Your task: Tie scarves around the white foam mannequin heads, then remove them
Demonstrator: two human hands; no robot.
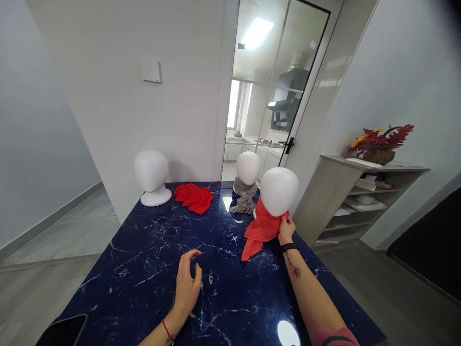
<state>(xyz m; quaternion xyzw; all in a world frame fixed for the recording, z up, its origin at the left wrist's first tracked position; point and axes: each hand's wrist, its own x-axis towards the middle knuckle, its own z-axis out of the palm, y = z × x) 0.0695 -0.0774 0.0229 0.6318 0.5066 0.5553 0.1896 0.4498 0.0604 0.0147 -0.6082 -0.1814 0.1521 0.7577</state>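
At the right of the table a white mannequin head [280,190] has a coral-red scarf [262,228] around its neck, one end trailing onto the tabletop. My right hand [286,229] pinches the scarf at the right side of the neck. Over the middle of the table my left hand [188,280] is held with fingers apart and curved, nothing in it. Behind the coral scarf, a second white head [248,167] wears a grey scarf [245,194]. A bare white head [151,174] stands at the far left, beside a crumpled bright-red scarf [195,197].
The dark blue marble-patterned table [151,269] meets the wall at its far edge. A phone [64,330] lies at the near left corner. To the right stands a shelf unit [334,192] with a flower basket [380,154] on top. A glass door [266,86] is behind.
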